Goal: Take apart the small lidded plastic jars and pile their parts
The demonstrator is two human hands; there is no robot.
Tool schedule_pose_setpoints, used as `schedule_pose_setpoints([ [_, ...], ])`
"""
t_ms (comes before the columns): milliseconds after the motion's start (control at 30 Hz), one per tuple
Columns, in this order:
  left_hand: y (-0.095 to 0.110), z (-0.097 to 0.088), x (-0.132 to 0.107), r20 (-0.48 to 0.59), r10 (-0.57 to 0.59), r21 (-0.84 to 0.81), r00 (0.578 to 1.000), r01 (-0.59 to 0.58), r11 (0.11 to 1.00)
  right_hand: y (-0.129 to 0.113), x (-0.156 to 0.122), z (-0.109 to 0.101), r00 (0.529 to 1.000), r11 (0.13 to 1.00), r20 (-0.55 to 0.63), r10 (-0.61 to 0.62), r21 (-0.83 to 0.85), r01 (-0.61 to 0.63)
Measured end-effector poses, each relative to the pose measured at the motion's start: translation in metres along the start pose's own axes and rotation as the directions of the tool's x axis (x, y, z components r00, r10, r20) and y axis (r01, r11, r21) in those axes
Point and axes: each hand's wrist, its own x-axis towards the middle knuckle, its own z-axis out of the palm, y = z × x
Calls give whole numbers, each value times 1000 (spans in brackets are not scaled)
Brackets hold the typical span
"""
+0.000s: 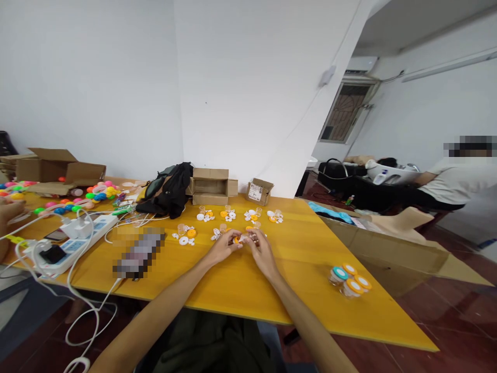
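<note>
Over the middle of the yellow table, my left hand (pixel 220 248) is closed round a small orange lid (pixel 236 240). My right hand (pixel 262 253) meets it from the other side, its fingers pinching a small white plastic piece (pixel 244 238) against the lid. Exactly how the two parts fit is hidden by my fingers. Just beyond my hands lie small groups of parts: clear cups (pixel 223 227), white discs (pixel 200 217), orange rings (pixel 191 233) and white pieces with dark holes (pixel 215 234). To the right stand several clear jars with orange and teal lids (pixel 354 285).
A power strip (pixel 89 235) with white cables and a blurred phone (pixel 142 254) lie left. Colourful balls (pixel 100 196), a black bag (pixel 173 189) and small cardboard boxes (pixel 210 198) (pixel 261 192) line the back. A large carton (pixel 373 254) stands right; another person (pixel 450 181) sits beyond.
</note>
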Motion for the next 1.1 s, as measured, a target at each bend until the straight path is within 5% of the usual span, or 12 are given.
schedule_pose_setpoints([
  [267, 1, 0, 0, -12, 2, 93, 1000, -1, 996, 4, 1, -13, 990, 999, -140, 26, -20, -29],
  [533, 4, 1, -1, -17, -17, 78, 1000, 18, 997, 26, 24, -47, 893, 983, -447, 47, -139, -121],
  [667, 5, 2, -2, -14, -38, 77, 999, 39, 996, 41, 33, -68, 894, 927, -447, 18, -327, -182],
  [833, 9, 1, -3, -10, -41, 87, 999, 42, 995, 70, 33, -78, 951, 825, -292, 101, -510, -244],
  [1100, 12, 3, -5, 4, -41, 66, 999, 41, 997, 88, 31, -78, 967, 822, -248, 61, -537, -190],
])
